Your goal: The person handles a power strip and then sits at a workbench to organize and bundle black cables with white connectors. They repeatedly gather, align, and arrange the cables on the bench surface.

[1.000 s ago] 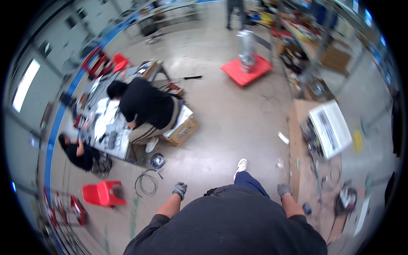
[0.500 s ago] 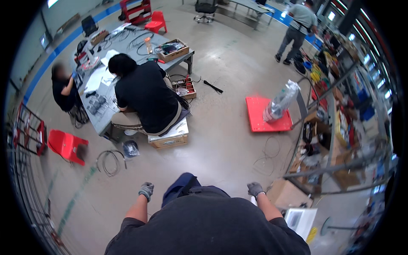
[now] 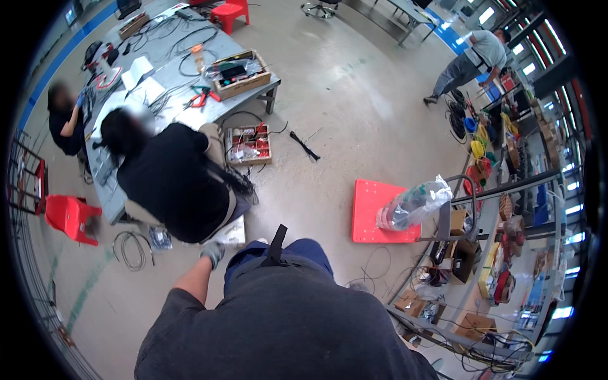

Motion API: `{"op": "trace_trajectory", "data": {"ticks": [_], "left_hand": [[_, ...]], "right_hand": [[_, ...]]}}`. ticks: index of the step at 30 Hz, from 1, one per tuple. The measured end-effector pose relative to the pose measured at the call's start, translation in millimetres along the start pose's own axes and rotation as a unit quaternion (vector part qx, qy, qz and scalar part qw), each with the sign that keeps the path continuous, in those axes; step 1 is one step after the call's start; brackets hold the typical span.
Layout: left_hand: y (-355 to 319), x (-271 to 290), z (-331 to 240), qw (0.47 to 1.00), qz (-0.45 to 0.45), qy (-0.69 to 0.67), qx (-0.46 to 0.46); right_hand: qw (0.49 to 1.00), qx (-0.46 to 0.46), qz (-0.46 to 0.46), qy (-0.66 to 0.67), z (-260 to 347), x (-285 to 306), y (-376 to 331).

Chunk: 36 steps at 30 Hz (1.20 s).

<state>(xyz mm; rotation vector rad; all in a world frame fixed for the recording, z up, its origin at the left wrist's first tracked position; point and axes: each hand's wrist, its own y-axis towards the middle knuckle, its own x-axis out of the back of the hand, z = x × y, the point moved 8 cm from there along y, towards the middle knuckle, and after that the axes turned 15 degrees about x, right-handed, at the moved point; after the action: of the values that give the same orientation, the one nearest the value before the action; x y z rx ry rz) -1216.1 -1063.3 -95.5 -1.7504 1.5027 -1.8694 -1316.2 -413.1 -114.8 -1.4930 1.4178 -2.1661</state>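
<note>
Open floor [image 3: 329, 107] is running from the upper middle of the frame down to the centre, leaving a passage between the tabletop [image 3: 223, 43] at upper left and the red cart [image 3: 367, 215] right of centre. A co-worker [image 3: 177, 183] is blocking the left hand [image 3: 214, 254] from the tabletop, a wooden box [image 3: 250, 163] and a black cable bundle [image 3: 304, 147] are narrowing the passage, and shelving [image 3: 520, 187] is walling off the right.

Pale glossy floor [image 3: 316, 120], grey worktable [image 3: 221, 47], red chair [image 3: 63, 217].
</note>
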Motion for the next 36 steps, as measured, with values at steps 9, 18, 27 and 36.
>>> {"op": "trace_trajectory", "data": {"ticks": [9, 18, 27, 36], "left_hand": [[262, 270, -263, 0.904, -0.091, -0.418, 0.017], [305, 193, -388, 0.975, -0.048, -0.152, 0.153], [508, 341, -535, 0.936, 0.066, 0.346, -0.026], [707, 866, -807, 0.91, -0.172, -0.365, -0.098]], "right_hand": [[0.927, -0.122, -0.06, 0.351, -205, 215, 175], [0.989, 0.029, -0.145, -0.006, -619, 584, 379], [0.816, 0.071, -0.362, 0.445, -618, 1041, 600], [0.957, -0.021, -0.052, 0.284, -686, 1084, 796]]}}
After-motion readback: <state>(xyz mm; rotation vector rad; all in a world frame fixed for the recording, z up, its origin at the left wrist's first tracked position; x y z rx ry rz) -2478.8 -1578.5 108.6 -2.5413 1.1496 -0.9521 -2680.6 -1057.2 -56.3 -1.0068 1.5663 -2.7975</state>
